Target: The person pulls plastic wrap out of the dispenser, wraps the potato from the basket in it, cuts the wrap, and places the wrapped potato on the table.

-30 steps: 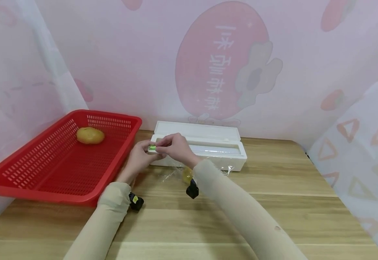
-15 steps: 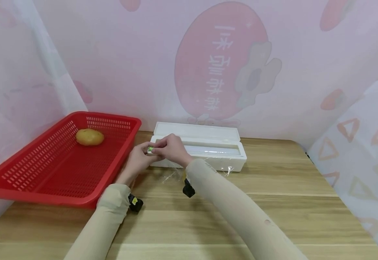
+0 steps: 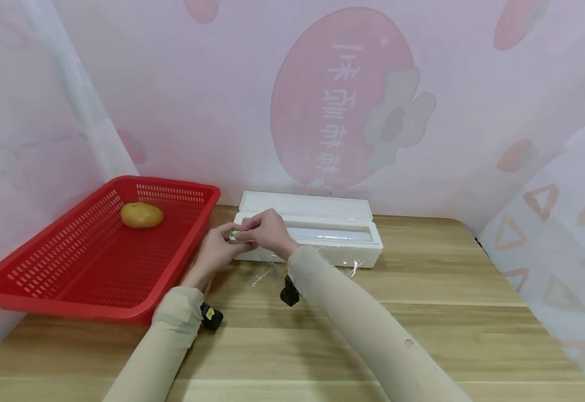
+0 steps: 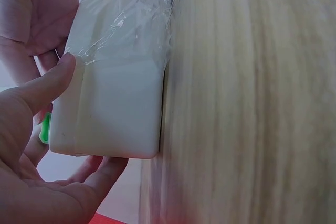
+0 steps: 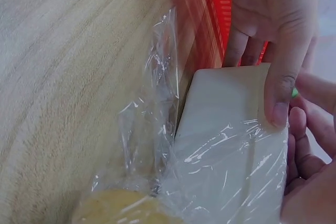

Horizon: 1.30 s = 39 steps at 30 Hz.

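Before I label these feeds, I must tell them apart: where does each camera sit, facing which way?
Head: worn on the head, facing forward and down at cling-film dispenser; left hand, right hand, sleeves.
Left wrist: worn there, facing dispenser's end; both hands.
Right wrist: worn there, facing cling film; both hands.
Wrist views share: green tab.

The left arm (image 3: 164, 332) and right arm (image 3: 358, 312), both sleeved, reach forward and converge. The left hand (image 3: 215, 249) grips wide, thumb (image 4: 50, 85) spread from its bent fingers (image 4: 107, 174); the right hand (image 3: 271, 231), turned inward just beside it, pinches.
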Available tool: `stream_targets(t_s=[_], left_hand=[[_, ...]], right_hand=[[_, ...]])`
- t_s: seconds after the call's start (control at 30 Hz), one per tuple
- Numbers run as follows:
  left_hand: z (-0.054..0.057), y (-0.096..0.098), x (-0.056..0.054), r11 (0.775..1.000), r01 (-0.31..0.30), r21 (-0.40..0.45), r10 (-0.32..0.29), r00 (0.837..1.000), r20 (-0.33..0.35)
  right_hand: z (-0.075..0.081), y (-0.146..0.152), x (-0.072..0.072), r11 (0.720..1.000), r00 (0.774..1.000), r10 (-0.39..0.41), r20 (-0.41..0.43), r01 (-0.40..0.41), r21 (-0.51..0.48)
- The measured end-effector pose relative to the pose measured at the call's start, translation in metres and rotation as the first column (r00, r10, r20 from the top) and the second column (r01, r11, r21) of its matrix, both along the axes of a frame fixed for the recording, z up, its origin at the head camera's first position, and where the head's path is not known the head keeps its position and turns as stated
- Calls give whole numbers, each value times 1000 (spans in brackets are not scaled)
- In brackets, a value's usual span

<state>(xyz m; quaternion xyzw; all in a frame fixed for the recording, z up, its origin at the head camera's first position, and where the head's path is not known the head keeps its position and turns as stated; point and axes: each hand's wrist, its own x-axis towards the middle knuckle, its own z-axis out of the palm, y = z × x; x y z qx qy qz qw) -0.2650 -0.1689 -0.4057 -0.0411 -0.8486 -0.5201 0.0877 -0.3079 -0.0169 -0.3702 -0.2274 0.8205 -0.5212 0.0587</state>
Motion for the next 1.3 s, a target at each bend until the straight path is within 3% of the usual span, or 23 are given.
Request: stream_targets(t_s=[0.43, 0.73, 1.13, 1.3], left_hand=[[1, 1, 2, 998, -25, -59, 26, 1000, 15], [0, 0, 0, 991, -53, -119, 52, 999, -9], [1, 1, -1, 990, -46, -132, 43, 999, -26], [-1, 1, -3, 991, -30, -134, 26, 999, -28]], right_hand=[[-2, 4, -5, 997, 998, -6, -59, 10, 71], [-1, 14, -9, 984, 991, 79, -111, -60, 168], [-5, 17, -8, 991, 988, 113, -109, -104, 82], [-8, 18, -10, 988, 983, 129, -133, -116, 97]])
